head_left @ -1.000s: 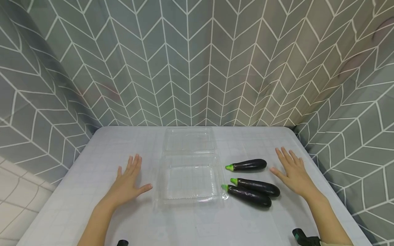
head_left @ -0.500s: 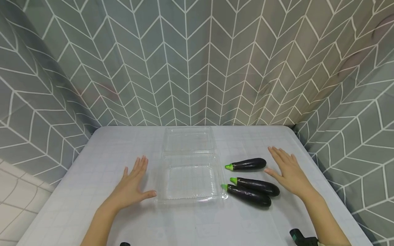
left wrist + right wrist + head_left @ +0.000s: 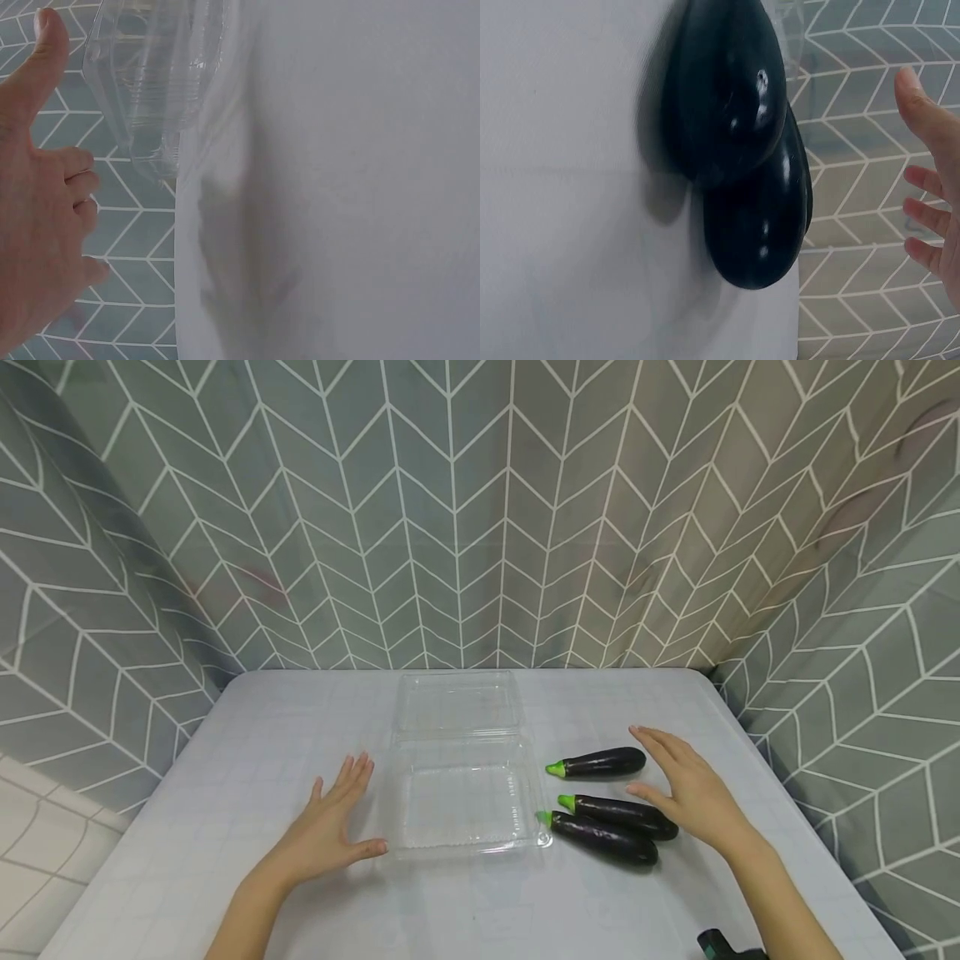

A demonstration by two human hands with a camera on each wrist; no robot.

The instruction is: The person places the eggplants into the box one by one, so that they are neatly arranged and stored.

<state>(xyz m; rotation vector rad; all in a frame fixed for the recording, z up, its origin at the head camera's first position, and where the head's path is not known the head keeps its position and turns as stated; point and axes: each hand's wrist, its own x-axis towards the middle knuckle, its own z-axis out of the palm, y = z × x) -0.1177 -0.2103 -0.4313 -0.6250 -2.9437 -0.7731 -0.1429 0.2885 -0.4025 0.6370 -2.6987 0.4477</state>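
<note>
A clear plastic clamshell container lies with its lid folded back, in the middle of the table. Three dark eggplants with green stem ends lie to its right: a far one, a middle one and a near one. My left hand, fingers spread, is just left of the container, its thumb tip right at the wall. My right hand is beside the eggplants with relaxed fingers, its thumb overlapping the middle one in the head view. Neither hand holds anything. In the right wrist view the eggplants overlap.
A white cloth covers the table. A grey curtain with white chevron lines hangs behind it and along both sides. A black device shows by the right forearm at the bottom edge.
Both hands have moved inward, the left toward the container and the right toward the eggplants. The container and eggplants stay in place.
</note>
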